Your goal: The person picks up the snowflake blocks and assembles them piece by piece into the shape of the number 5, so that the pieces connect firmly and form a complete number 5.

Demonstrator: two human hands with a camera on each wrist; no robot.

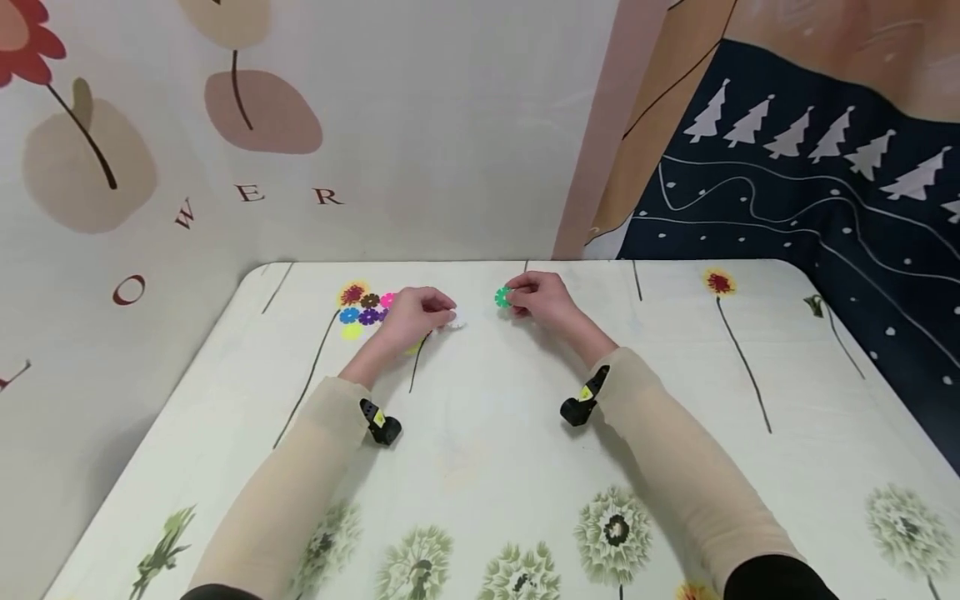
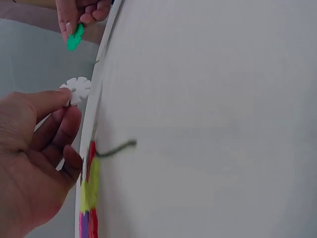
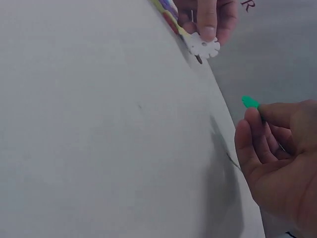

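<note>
My left hand [image 1: 416, 317] pinches a white snowflake-shaped plastic disc [image 2: 77, 90] between thumb and fingers, its notched rim sticking out past the thumb. Across a short gap to the right, my right hand [image 1: 546, 298] pinches a green notched disc [image 1: 502, 297] by one side. The right wrist view shows this green disc [image 3: 249, 101] nearly edge-on at the fingertips. The two discs are apart, both held over the far part of the table. Behind and left of my left hand lie several coloured discs [image 1: 348, 315] in blue, purple, brown, pink and yellow, some of them hidden by the hand.
The table [image 1: 465, 467] wears a white cloth printed with flowers and stems. Its far edge meets a pale wall hanging [image 1: 450, 167] with printed letters. A dark cloth with white trees [image 1: 810, 183] hangs at the right. Small black cameras [image 1: 384, 427] sit on both wrists.
</note>
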